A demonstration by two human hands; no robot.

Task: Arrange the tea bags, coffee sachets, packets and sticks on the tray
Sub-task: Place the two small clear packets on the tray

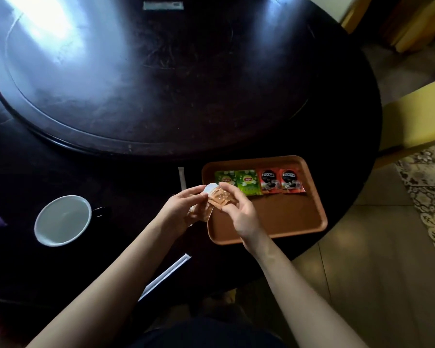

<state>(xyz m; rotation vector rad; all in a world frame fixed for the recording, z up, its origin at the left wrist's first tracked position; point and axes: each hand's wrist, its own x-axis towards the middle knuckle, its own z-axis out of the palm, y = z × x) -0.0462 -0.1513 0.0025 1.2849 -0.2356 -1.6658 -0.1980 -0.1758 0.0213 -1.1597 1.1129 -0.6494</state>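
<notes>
A brown tray [299,222] lies on the dark table at the right. Along its far edge stand two green tea bags [239,183] side by side, then two red coffee sachets [283,180] to their right. Over the tray's left rim both hands hold a small bunch of orange packets [220,200] with a white one behind. My left hand [183,209] grips the bunch from the left and below. My right hand [239,209] pinches it from the right. A thin white stick [181,178] lies left of the tray. A longer white stick [165,276] lies near the table's front edge.
A white-lined mug [62,221] with a dark handle stands left of my hands. A large round turntable [136,84] fills the table's middle, with a pale packet [163,5] at its far side. Yellow chairs [417,116] and tiled floor lie to the right.
</notes>
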